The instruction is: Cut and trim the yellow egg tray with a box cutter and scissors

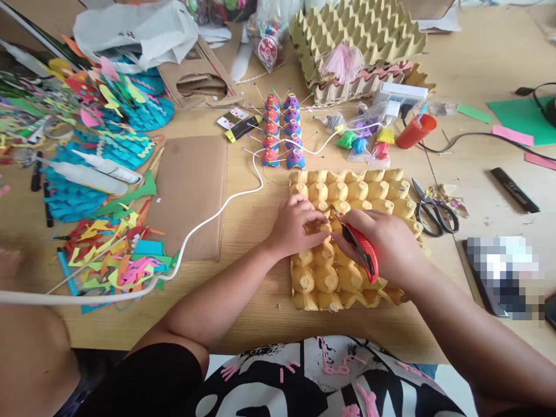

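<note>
A yellow egg tray [306, 282] lies on the table in front of me, its bumps facing up. My right hand [386, 240] is wrapped round a red utility knife [364, 246], its tip pointing away from me at the middle of the tray. Close beside the tip, my left hand [297, 226] grips the tray, thumb and fingers bent around one of its bumps. How deep the blade sits in the card cannot be made out. Black-handled scissors [434, 211] rest just right of the tray.
Painted egg-cup figures [271, 127] stand behind the tray, a white cable [217, 214] crossing them. Coloured paper scraps [117, 255] and brown cardboard [189, 197] lie left. Farther back are stacked egg trays [360, 35] and a red cup [416, 132]. Another person's arm [32, 347] shows at left.
</note>
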Demonstrator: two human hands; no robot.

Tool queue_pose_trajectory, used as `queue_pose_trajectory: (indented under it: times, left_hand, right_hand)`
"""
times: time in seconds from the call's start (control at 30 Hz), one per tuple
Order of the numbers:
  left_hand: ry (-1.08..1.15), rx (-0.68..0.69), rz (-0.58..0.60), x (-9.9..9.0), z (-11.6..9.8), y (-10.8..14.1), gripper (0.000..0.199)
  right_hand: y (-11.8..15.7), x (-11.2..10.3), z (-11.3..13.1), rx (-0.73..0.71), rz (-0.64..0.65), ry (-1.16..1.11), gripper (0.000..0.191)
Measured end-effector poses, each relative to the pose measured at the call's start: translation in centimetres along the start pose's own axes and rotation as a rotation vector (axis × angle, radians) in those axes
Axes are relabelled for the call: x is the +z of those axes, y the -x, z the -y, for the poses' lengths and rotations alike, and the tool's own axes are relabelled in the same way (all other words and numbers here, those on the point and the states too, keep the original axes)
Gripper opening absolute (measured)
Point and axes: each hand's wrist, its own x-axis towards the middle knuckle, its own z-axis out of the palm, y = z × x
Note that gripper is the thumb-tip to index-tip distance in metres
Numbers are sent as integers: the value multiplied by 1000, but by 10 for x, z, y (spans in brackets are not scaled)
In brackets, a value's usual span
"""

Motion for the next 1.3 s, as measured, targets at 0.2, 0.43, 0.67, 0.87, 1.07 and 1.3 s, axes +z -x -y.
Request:
queue_pose_trajectory:
  times: [0.2,0.43,0.67,0.87,1.07,1.3]
  left_hand:
    - [-48,-19,20,0,0,0,19]
    - [-31,-34,26,-1,0,0,18]
    - [-61,-29,24,1,1,0,19]
    - [-71,-19,23,0,0,0,20]
    - [-71,-14,17,0,0,0,21]
    - [-66,-4,8,0,2,2,20]
  right_hand:
    - [31,13,6,55,-195,-135,24]
    - [33,23,14,86,-295,-20,15]
    - [29,30,17,59,-211,25,10]
    - [27,32,18,48,-181,27,7]
    - [26,30,14,89,-196,-50,6]
    - [26,29,13,107,-201,-89,10]
